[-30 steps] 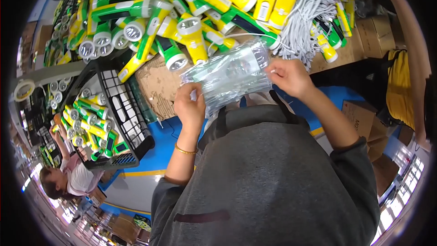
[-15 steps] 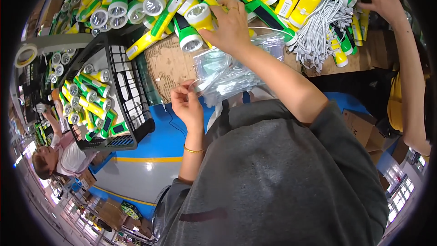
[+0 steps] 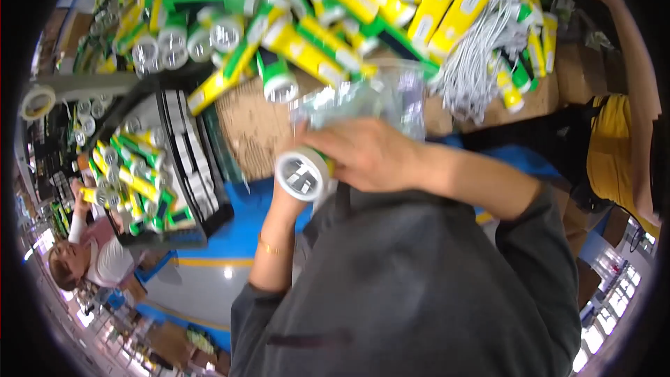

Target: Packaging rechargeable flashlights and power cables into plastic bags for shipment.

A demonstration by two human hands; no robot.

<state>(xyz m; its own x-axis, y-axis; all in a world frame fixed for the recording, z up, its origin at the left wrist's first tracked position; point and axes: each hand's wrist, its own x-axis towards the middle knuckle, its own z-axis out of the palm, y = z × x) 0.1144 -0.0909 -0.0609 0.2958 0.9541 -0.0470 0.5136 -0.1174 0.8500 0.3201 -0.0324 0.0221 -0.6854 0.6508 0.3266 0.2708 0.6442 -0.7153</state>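
My right hand (image 3: 370, 153), a little blurred, is closed round a flashlight (image 3: 301, 174). The flashlight's white-rimmed lens faces up at me, close to my body, and most of its barrel is hidden by the fingers. Right behind the lens is my left hand (image 3: 283, 202), its fingers mostly covered, so I cannot tell what they hold. Just beyond both hands, a stack of clear plastic bags (image 3: 356, 101) lies at the near edge of the cardboard-covered table (image 3: 241, 126). Past the bags a green flashlight (image 3: 276, 77) rests lens toward me.
A heap of yellow and green flashlights (image 3: 335, 0) spreads across the back. White cords (image 3: 481, 49) lie bundled at right. A black crate (image 3: 195, 146) of flashlights stands at left. One co-worker's arm (image 3: 628, 84) reaches in at right; another person (image 3: 91, 258) works at far left.
My right hand has taken a flashlight from the heap and drawn it back to my left hand. The co-worker's hand at right has moved up toward the frame's edge.
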